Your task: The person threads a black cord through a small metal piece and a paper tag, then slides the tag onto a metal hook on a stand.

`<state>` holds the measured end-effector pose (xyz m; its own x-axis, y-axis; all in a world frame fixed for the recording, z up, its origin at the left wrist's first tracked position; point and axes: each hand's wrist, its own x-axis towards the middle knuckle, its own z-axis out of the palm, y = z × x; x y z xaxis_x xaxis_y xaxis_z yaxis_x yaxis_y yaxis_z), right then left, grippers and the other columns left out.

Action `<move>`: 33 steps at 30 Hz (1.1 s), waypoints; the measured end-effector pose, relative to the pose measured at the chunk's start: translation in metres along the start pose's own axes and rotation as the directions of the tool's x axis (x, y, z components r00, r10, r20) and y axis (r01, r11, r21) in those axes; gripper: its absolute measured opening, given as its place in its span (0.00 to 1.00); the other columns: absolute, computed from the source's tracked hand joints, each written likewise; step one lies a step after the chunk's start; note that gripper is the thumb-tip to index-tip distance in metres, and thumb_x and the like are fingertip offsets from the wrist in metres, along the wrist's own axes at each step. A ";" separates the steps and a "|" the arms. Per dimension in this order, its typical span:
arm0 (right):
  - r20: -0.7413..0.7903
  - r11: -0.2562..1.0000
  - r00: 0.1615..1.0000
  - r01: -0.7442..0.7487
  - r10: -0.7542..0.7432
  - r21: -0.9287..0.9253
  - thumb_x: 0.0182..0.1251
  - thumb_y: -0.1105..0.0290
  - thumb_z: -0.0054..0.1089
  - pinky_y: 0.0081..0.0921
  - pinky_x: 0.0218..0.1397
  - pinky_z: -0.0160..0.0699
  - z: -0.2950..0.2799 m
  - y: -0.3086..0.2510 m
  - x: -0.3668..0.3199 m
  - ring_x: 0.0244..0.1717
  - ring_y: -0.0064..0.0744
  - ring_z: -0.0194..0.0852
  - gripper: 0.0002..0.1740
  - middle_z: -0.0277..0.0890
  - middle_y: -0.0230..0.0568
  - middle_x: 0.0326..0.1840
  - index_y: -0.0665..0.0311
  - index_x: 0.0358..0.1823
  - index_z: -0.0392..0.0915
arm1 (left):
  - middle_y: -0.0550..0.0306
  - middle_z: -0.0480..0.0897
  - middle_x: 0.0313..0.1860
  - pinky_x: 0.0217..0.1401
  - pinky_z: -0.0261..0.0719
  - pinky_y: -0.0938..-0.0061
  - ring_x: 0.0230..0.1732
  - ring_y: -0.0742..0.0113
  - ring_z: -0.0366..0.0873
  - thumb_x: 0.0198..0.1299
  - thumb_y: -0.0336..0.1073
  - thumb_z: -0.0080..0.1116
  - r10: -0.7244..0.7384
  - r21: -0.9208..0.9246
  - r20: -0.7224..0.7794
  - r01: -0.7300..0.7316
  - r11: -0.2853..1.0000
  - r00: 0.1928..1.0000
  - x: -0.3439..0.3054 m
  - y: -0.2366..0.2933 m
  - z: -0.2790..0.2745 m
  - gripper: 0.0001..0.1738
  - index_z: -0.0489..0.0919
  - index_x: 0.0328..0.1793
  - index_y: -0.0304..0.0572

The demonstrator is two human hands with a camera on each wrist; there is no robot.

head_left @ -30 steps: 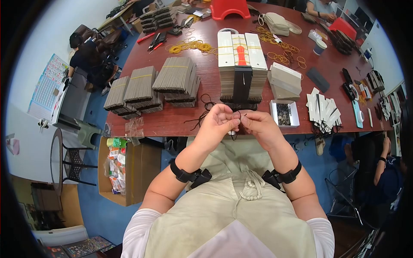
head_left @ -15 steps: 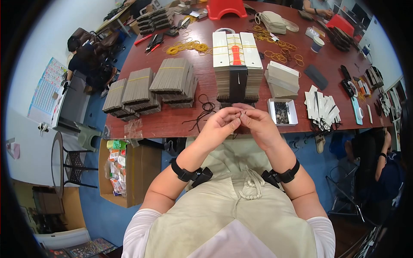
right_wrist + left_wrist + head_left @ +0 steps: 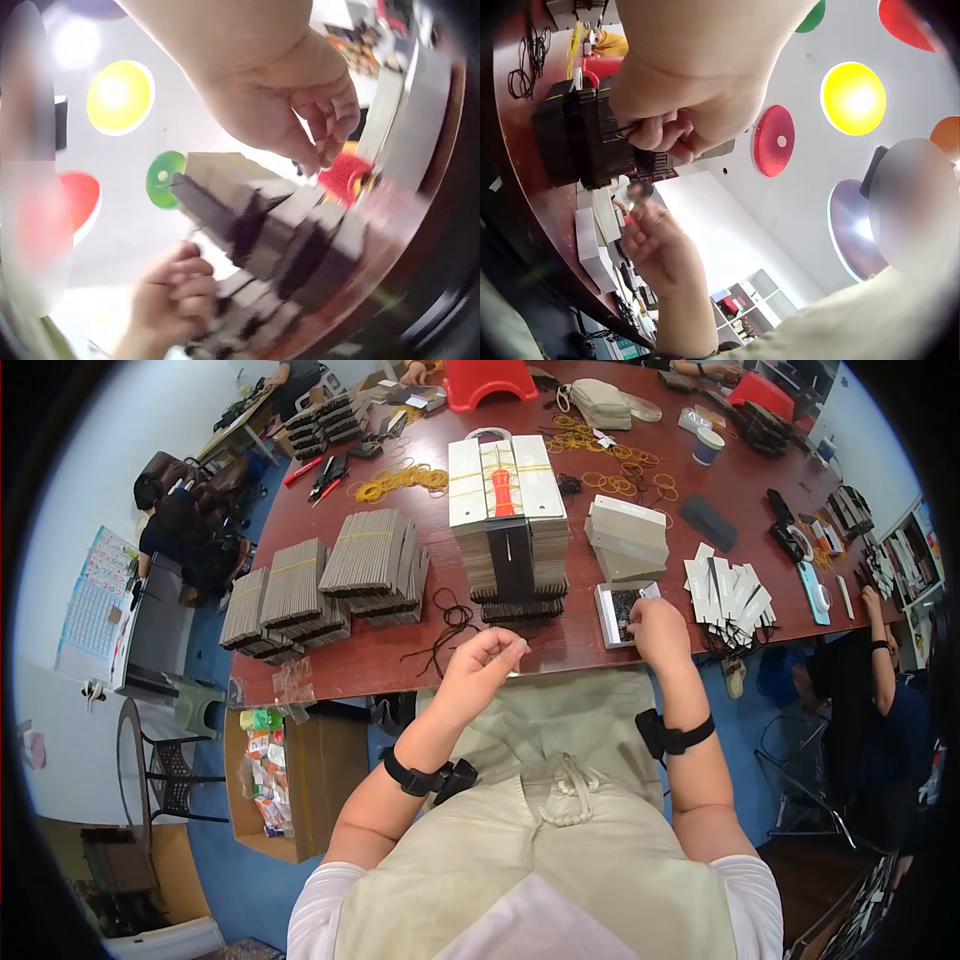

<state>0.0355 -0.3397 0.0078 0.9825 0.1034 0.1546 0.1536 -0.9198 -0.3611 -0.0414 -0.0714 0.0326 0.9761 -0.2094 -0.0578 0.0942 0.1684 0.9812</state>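
My left hand (image 3: 478,672) is near the table's front edge, its fingertips pinching a thin black cord (image 3: 628,129). My right hand (image 3: 661,632) is at the right side of a small white box (image 3: 606,622) holding many tiny dark pieces. Its fingers bend toward the thumb over the box; I cannot tell whether a piece is between the tips. Before the left hand stands a tall block of stacked grey cards (image 3: 540,550), with white cards and an orange-red piece (image 3: 502,493) banded on top. A loose black cord (image 3: 452,618) lies left of it.
Banded grey card stacks (image 3: 365,555) stand at left. Right of the white box lie fanned white tags (image 3: 728,600); behind it is a pale card pile (image 3: 627,535). Yellow rubber bands (image 3: 400,482), a paper cup (image 3: 708,446) and a red stool (image 3: 490,382) are farther back.
The hands, together in front of the tall stack before, have parted. My right hand has moved right to the white box, while my left stays near the table's edge. The head view has shifted.
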 end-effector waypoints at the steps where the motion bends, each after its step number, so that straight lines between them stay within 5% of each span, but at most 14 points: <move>1: 0.060 1.000 0.998 0.023 -0.024 0.011 0.43 0.73 0.66 0.40 0.40 0.74 0.003 0.008 0.002 0.37 0.48 0.76 0.08 0.77 0.48 0.31 0.64 0.27 0.79 | 0.68 0.75 0.28 0.31 0.64 0.86 0.29 0.83 0.67 0.63 0.36 0.54 -0.014 0.006 0.007 0.014 1.000 1.000 0.000 0.000 0.001 0.07 0.76 0.39 0.39; 4: 0.198 0.991 0.980 0.006 -0.033 0.132 0.41 0.73 0.67 0.39 0.40 0.74 0.015 0.018 0.014 0.37 0.47 0.76 0.07 0.77 0.47 0.27 0.62 0.25 0.80 | 0.69 0.75 0.29 0.33 0.65 0.86 0.30 0.83 0.67 0.63 0.35 0.55 -0.007 -0.001 0.013 0.007 1.000 1.000 0.000 -0.005 0.006 0.07 0.76 0.39 0.39; 10: -0.045 0.998 0.997 0.056 -0.055 0.020 0.42 0.74 0.65 0.37 0.38 0.75 0.008 0.017 0.014 0.34 0.45 0.77 0.02 0.77 0.46 0.27 0.61 0.19 0.80 | 0.69 0.74 0.26 0.26 0.57 0.87 0.24 0.85 0.62 0.63 0.37 0.53 0.021 0.051 -0.008 -0.020 0.999 1.000 -0.001 -0.006 0.008 0.08 0.77 0.40 0.40; 17: 0.016 0.851 0.996 -0.088 0.093 0.519 0.47 0.76 0.63 0.32 0.37 0.74 -0.012 0.003 0.009 0.31 0.43 0.77 0.10 0.78 0.46 0.27 0.61 0.34 0.83 | 0.67 0.74 0.26 0.24 0.57 0.87 0.23 0.84 0.62 0.64 0.36 0.53 -0.012 0.005 0.000 0.012 1.000 1.000 0.002 -0.003 0.008 0.08 0.77 0.41 0.39; 20: -0.079 0.915 0.997 0.011 0.024 0.403 0.49 0.81 0.60 0.23 0.33 0.72 -0.005 0.007 0.011 0.27 0.28 0.76 0.13 0.77 0.39 0.23 0.65 0.39 0.81 | 0.66 0.74 0.26 0.23 0.56 0.87 0.22 0.85 0.61 0.64 0.36 0.52 0.024 0.016 0.005 -0.024 1.000 1.000 0.004 -0.007 0.009 0.08 0.76 0.41 0.38; 23: -0.151 0.921 0.988 0.088 -0.032 0.380 0.51 0.78 0.61 0.27 0.33 0.74 0.017 0.030 0.016 0.28 0.31 0.79 0.10 0.80 0.43 0.28 0.64 0.37 0.81 | 0.66 0.74 0.26 0.22 0.55 0.87 0.20 0.85 0.59 0.64 0.36 0.52 0.023 0.020 0.009 -0.023 1.000 1.000 0.004 -0.007 0.009 0.08 0.77 0.41 0.38; 26: 0.020 0.827 0.992 -0.114 0.123 0.551 0.52 0.78 0.59 0.25 0.31 0.75 0.011 0.024 0.015 0.25 0.27 0.79 0.09 0.79 0.44 0.26 0.66 0.37 0.80 | 0.66 0.75 0.26 0.22 0.54 0.87 0.20 0.85 0.59 0.64 0.36 0.52 0.010 0.018 0.012 -0.010 1.000 1.000 0.002 -0.006 0.008 0.08 0.76 0.41 0.38; 32: 0.040 0.740 0.980 -0.174 0.195 0.649 0.56 0.79 0.56 0.21 0.30 0.77 0.000 0.014 0.011 0.27 0.25 0.79 0.06 0.79 0.41 0.25 0.70 0.36 0.77 | 0.66 0.75 0.26 0.21 0.53 0.88 0.19 0.85 0.58 0.64 0.36 0.52 -0.004 0.001 0.008 0.004 1.000 1.000 0.001 -0.005 0.008 0.08 0.76 0.41 0.38; 33: 0.072 0.624 0.981 -0.171 0.181 0.763 0.57 0.79 0.55 0.21 0.31 0.78 0.000 0.013 0.011 0.29 0.26 0.79 0.06 0.78 0.40 0.27 0.70 0.37 0.75 | 0.66 0.74 0.26 0.21 0.53 0.88 0.19 0.85 0.58 0.64 0.36 0.52 -0.012 -0.009 0.007 0.012 1.000 1.000 0.001 -0.005 0.007 0.08 0.76 0.41 0.38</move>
<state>0.0477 -0.3504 0.0051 0.9991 -0.0374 0.0203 0.0081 -0.3023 -0.9532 -0.0422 -0.0793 0.0290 0.9735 -0.2185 -0.0682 0.1078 0.1747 0.9787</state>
